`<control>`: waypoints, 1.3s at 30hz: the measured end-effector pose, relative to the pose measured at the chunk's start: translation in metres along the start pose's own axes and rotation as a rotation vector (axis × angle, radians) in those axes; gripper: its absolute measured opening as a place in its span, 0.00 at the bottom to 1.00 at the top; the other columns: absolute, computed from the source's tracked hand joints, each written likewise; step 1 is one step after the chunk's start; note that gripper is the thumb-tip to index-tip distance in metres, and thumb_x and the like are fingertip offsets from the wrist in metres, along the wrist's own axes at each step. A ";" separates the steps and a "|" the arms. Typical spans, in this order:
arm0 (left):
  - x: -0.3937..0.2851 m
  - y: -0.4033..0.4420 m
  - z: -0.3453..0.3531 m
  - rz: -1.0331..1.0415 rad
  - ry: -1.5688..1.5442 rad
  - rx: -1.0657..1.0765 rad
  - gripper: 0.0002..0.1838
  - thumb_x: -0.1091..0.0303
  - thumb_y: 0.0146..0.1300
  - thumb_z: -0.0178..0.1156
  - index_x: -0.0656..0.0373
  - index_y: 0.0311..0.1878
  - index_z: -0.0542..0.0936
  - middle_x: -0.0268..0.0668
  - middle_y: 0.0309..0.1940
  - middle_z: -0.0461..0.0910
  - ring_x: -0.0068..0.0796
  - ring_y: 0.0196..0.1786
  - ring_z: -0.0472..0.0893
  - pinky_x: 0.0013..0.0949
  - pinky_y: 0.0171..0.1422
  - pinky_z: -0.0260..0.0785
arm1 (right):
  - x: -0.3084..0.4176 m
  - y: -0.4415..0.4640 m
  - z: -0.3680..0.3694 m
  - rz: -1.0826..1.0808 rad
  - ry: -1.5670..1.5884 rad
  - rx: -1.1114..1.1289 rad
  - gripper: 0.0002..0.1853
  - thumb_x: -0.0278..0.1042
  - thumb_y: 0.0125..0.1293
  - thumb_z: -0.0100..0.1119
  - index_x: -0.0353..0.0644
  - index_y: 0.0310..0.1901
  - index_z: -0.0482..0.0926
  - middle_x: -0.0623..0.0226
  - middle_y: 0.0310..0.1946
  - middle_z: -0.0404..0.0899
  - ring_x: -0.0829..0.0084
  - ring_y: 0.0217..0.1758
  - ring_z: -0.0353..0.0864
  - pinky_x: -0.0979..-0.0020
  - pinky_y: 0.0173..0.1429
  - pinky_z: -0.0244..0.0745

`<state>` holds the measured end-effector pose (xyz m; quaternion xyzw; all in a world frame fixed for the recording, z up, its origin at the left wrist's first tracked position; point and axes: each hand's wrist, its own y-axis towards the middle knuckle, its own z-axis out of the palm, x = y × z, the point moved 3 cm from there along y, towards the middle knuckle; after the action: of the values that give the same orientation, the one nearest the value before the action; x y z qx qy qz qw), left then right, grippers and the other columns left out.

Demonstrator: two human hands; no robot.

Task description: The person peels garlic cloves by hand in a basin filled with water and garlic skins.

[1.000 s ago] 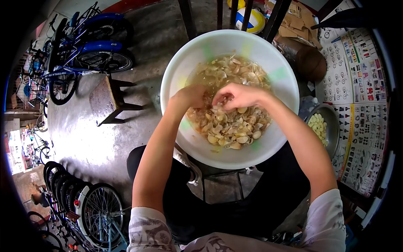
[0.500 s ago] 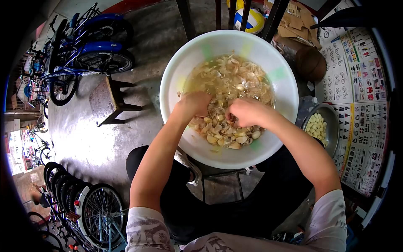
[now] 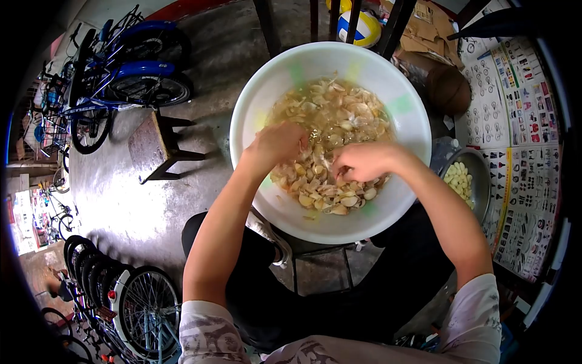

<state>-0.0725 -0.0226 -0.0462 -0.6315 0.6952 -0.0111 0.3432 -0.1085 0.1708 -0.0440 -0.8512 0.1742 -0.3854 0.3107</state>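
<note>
A large white basin point(image 3: 251, 109) holds cloudy water with garlic cloves point(image 3: 339, 209) and loose papery skins floating in it. My left hand point(image 3: 280, 144) is over the left side of the water, its fingers curled down and mostly hidden behind the back of the hand. On the right, my right hand point(image 3: 364, 161) is closed, thumb and fingertips pinched together just above the cloves. Whatever lies between those fingertips is too small to make out. To the right of the basin, a metal bowl point(image 3: 482, 182) contains peeled garlic cloves point(image 3: 459, 182).
A small wooden stool point(image 3: 148, 145) stands left of the basin on the concrete floor. Bicycles point(image 3: 145, 85) line the left side. Dark bars point(image 3: 397, 30), a ball point(image 3: 361, 29), and a cardboard box point(image 3: 427, 36) are behind the basin. A printed sheet point(image 3: 521, 151) covers the right side.
My left hand has lifted slightly up and away from the cloves. My right hand has shifted a little to the right. The basin and metal bowl stay in place.
</note>
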 end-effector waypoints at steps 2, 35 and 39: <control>-0.010 -0.007 -0.006 0.026 -0.015 -0.012 0.10 0.71 0.56 0.58 0.55 0.40 0.84 0.45 0.32 0.84 0.44 0.39 0.84 0.43 0.47 0.74 | 0.009 -0.023 -0.018 -0.155 0.113 -0.086 0.12 0.35 0.60 0.63 0.46 0.45 0.84 0.61 0.42 0.77 0.61 0.50 0.79 0.61 0.53 0.74; 0.009 -0.009 0.032 -0.079 0.128 -0.105 0.32 0.74 0.48 0.65 0.59 0.60 0.69 0.57 0.56 0.70 0.54 0.52 0.80 0.47 0.53 0.77 | -0.022 0.081 -0.042 0.274 -0.209 -0.748 0.42 0.44 0.50 0.74 0.51 0.68 0.67 0.53 0.65 0.64 0.54 0.71 0.60 0.47 0.76 0.50; 0.011 -0.007 0.030 -0.035 0.067 -0.080 0.25 0.74 0.48 0.66 0.59 0.53 0.75 0.51 0.46 0.78 0.50 0.50 0.81 0.45 0.53 0.75 | -0.023 0.089 -0.035 0.089 -0.296 -0.913 0.24 0.35 0.54 0.69 0.45 0.55 0.79 0.58 0.59 0.71 0.56 0.66 0.67 0.51 0.75 0.54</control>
<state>-0.0510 -0.0210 -0.0708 -0.6559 0.6951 -0.0106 0.2941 -0.1552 0.1023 -0.0978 -0.9381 0.3157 -0.1304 -0.0570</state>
